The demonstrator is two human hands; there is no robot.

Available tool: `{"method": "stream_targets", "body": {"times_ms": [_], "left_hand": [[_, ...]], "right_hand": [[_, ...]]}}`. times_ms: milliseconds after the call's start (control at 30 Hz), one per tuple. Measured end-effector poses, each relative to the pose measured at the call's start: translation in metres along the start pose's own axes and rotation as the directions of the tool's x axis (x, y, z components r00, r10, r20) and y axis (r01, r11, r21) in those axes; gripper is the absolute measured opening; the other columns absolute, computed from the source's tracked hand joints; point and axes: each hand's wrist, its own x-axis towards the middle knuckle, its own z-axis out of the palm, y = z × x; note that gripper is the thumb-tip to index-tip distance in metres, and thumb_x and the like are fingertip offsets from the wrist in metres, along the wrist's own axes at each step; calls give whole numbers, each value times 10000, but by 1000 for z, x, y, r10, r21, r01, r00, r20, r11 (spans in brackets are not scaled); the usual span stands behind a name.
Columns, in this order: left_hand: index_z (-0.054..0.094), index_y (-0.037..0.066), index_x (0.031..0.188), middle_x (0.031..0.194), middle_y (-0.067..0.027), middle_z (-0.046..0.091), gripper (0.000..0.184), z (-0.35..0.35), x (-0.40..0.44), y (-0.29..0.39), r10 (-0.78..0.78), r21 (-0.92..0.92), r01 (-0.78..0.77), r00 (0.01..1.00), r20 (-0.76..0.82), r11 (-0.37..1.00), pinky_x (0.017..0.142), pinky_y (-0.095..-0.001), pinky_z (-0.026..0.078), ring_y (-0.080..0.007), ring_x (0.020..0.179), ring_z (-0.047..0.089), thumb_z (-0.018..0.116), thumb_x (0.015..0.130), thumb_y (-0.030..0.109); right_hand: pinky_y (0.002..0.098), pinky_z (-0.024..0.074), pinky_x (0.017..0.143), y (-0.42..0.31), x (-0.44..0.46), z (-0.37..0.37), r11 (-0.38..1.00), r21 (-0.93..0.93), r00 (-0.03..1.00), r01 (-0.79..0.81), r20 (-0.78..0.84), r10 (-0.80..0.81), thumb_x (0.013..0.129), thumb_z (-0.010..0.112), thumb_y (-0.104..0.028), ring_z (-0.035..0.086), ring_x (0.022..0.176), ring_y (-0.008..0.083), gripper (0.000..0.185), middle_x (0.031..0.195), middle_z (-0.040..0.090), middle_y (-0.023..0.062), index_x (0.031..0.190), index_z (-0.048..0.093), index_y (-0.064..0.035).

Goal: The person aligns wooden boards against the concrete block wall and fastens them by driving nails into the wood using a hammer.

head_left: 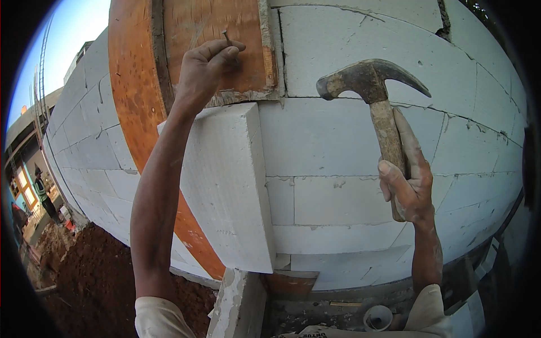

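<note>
My left hand [209, 65] is closed in a pinch around a nail [226, 37], whose head end sticks up above the fingers. It is in front of an orange-brown plywood panel [197, 22]; whether the nail's point touches the wood is hidden. In my right hand [410, 183] is a claw hammer [375, 84], gripped by its worn wooden handle. The dark metal head is raised, striking face to the left and claw to the right, in front of the block wall [332, 135]. Below the panel stands a white block [225, 186], upright and slightly tilted.
A long orange-brown board [132, 84] runs down the wall's corner. Beneath the white block is a concrete ledge [236, 304]. A round white container [377, 318] is at the bottom. Loose brown soil [93, 276] lies lower left, and another person [45, 194] stands farther off.
</note>
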Motion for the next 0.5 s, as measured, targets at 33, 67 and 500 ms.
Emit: {"method": "stream_targets", "body": {"times_ms": [33,67,500], "left_hand": [[785,14,1211,1046,-41,773,253,2,2,-2,-34,-24,34,999,-18,999,951,-302,601,-121,988,742,685,1077,204],[785,14,1211,1046,-41,773,253,3,4,-4,-30,-30,30,999,-19,999,951,-302,601,-121,988,742,685,1077,204],[746,-55,1093,1018,-89,766,136,2,3,-10,-86,-335,61,994,-60,940,873,-283,613,-147,946,747,661,1048,41]], "right_hand": [[237,496,432,0,6,-1,1000,-7,1000,2,-2,-2,995,605,-135,529,506,44,799,1313,642,272,1682,240,45],[234,498,432,1,12,-3,998,-47,999,43,17,-42,1000,609,-139,530,507,42,787,1348,636,276,1684,256,27],[428,595,816,-17,109,6,817,-346,887,462,177,-427,1039,629,-109,734,860,282,649,1501,635,209,1639,398,-19]]}}
